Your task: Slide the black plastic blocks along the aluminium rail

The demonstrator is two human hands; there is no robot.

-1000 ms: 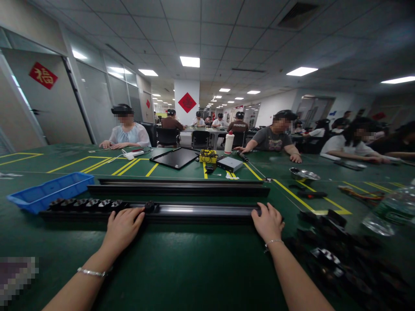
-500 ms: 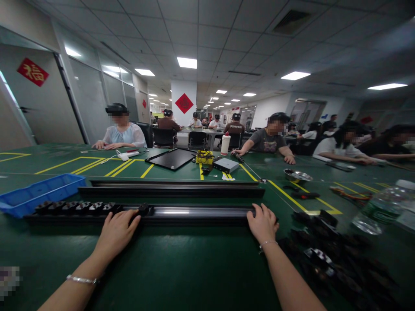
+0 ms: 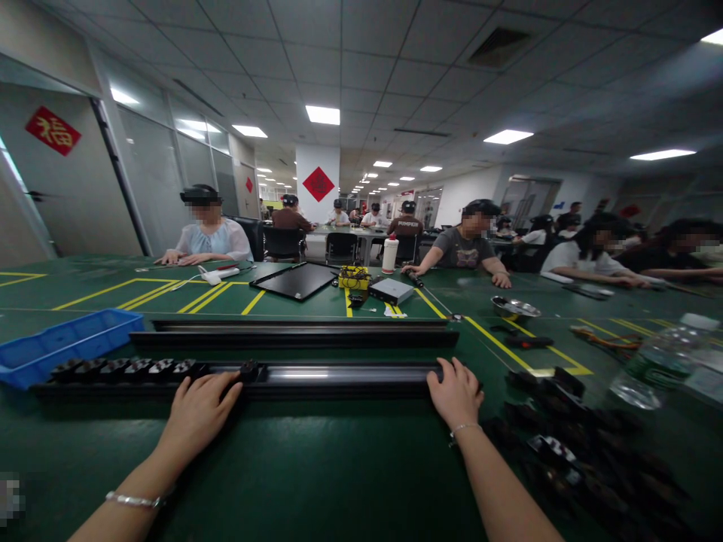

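Note:
A long black channel rail (image 3: 339, 385) lies across the green table in front of me. Several black block-shaped parts (image 3: 138, 368) sit in a row in its left half, and one more small black block (image 3: 248, 370) stands just right of my left fingers. My left hand (image 3: 203, 410) is curled over the rail, its fingers wrapped across the far side. At the rail's right end, my right hand (image 3: 456, 391) grips over the tip, with something dark partly under its fingers; its shape is hidden.
A second black rail (image 3: 294, 339) lies behind, parallel. A blue bin (image 3: 73, 342) stands at left. On the right are a heap of black parts (image 3: 587, 444), a water bottle (image 3: 658, 369) and a metal bowl (image 3: 515, 307). Co-workers sit across the table.
The view has shifted slightly, with the rail and my left hand a little further left in the picture. Both hands keep their hold on the rail.

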